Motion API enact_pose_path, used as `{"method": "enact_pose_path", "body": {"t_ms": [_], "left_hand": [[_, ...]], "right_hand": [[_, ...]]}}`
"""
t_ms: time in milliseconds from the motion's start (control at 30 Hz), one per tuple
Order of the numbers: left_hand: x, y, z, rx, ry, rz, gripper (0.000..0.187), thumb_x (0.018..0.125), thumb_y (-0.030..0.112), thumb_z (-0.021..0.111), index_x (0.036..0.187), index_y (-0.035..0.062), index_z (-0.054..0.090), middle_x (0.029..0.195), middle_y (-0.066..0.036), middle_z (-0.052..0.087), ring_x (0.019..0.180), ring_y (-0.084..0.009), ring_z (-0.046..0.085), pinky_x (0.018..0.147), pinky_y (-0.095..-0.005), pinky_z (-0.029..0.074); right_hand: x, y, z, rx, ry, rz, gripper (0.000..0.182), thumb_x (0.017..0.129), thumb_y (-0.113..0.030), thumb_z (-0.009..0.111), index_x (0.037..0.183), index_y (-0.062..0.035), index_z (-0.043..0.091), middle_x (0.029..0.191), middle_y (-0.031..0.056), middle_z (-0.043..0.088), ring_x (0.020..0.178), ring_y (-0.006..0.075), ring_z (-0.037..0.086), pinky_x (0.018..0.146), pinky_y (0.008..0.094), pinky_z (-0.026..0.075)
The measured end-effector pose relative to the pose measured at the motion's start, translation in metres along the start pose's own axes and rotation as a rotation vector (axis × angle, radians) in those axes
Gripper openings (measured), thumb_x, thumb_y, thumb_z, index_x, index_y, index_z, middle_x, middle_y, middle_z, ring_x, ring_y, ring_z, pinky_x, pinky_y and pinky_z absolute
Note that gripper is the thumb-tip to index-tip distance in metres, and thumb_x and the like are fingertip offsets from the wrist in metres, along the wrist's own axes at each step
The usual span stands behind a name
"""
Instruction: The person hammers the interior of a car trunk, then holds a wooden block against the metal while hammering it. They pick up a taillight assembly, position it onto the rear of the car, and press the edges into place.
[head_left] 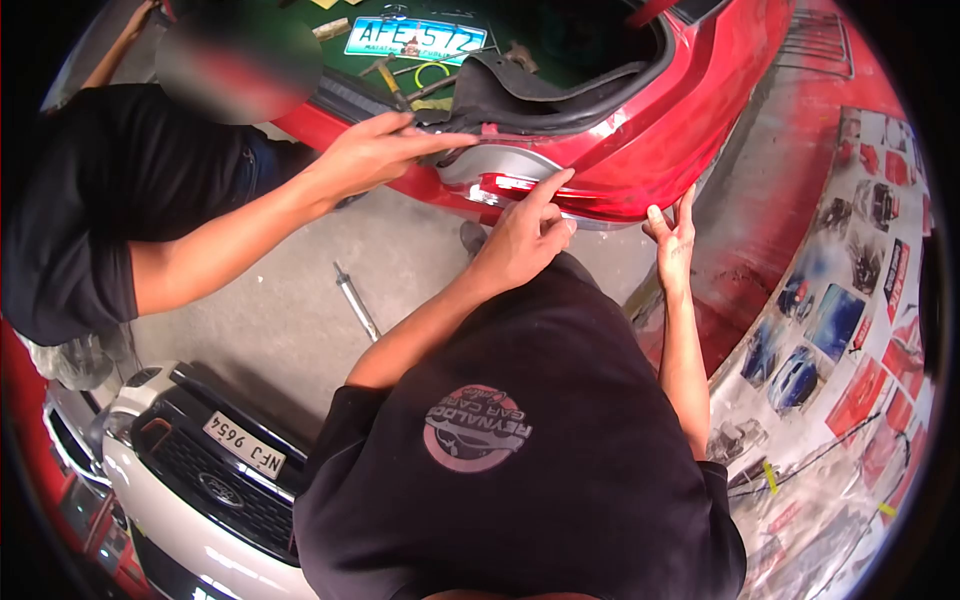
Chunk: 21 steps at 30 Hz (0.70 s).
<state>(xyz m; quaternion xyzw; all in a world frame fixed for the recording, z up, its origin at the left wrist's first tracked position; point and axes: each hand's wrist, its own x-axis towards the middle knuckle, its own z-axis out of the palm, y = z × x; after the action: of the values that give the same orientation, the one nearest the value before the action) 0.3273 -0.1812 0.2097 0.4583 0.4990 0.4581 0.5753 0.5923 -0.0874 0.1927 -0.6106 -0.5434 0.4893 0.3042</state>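
Note:
In the head view, my left hand point(528, 235) is at the red tail light point(500, 188) on the rear corner of a red car point(640, 150). Its index finger stretches out over the lens and red bodywork, the other fingers partly curl, and no object shows in it. My right hand point(676, 240) reaches up to the lower edge of that red corner, thumb and fingers apart and holding nothing visible. From the left, a co-worker's hand point(375, 155) points a finger at the grey upper border of the light. Loose black trim point(510, 88) lies along the trunk opening.
Inside the trunk are a licence plate point(415, 40), a hammer point(392, 82) and a yellow-green ring point(432, 75). A metal rod-like tool point(355, 300) lies on the concrete floor. Behind at lower left stands a white car point(190, 500). A picture-covered banner point(830, 330) runs along the right.

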Motion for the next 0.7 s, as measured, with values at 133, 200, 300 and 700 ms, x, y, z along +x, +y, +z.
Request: {"method": "enact_pose_path", "body": {"t_ms": [133, 200, 300, 700], "left_hand": [[-0.003, -0.003, -0.003, -0.054, 0.033, -0.02, 0.062, 0.102, 0.006, 0.059, 0.159, 0.0002, 0.035, 0.082, -0.007, 0.067, 0.076, -0.0127, 0.066, 0.072, -0.0287, 0.055], [-0.005, -0.002, -0.004, -0.093, 0.058, -0.04, 0.06, 0.102, 0.005, 0.058, 0.158, 0.0, 0.037, 0.082, -0.007, 0.067, 0.076, -0.0127, 0.066, 0.072, -0.0286, 0.055], [-0.006, 0.0, -0.002, -0.166, 0.123, -0.029, 0.057, 0.102, 0.004, 0.058, 0.155, -0.0002, 0.04, 0.083, -0.007, 0.068, 0.076, -0.0125, 0.066, 0.072, -0.0286, 0.055], [-0.009, -0.007, -0.005, -0.052, 0.059, -0.074, 0.053, 0.101, 0.003, 0.055, 0.153, -0.0008, 0.047, 0.085, -0.007, 0.068, 0.078, -0.0125, 0.066, 0.075, -0.0284, 0.055]], "right_hand": [[0.001, 0.0, 0.001, 0.011, -0.005, -0.007, 0.096, 0.101, -0.023, 0.071, 0.169, -0.0049, 0.006, 0.172, 0.0273, 0.021, 0.146, 0.0328, 0.045, 0.097, 0.041, 0.057], [0.001, 0.003, 0.0, 0.004, -0.001, 0.007, 0.096, 0.101, -0.022, 0.071, 0.169, -0.0045, 0.006, 0.172, 0.0277, 0.021, 0.144, 0.0323, 0.048, 0.096, 0.0401, 0.058], [0.003, 0.007, -0.001, -0.016, 0.012, 0.007, 0.096, 0.101, -0.022, 0.071, 0.169, -0.0041, 0.005, 0.172, 0.0277, 0.022, 0.142, 0.032, 0.051, 0.095, 0.0389, 0.058], [0.0, 0.003, 0.0, 0.007, -0.008, 0.005, 0.097, 0.101, -0.024, 0.071, 0.169, -0.005, 0.004, 0.172, 0.0263, 0.022, 0.147, 0.0335, 0.045, 0.099, 0.0432, 0.056]]}}
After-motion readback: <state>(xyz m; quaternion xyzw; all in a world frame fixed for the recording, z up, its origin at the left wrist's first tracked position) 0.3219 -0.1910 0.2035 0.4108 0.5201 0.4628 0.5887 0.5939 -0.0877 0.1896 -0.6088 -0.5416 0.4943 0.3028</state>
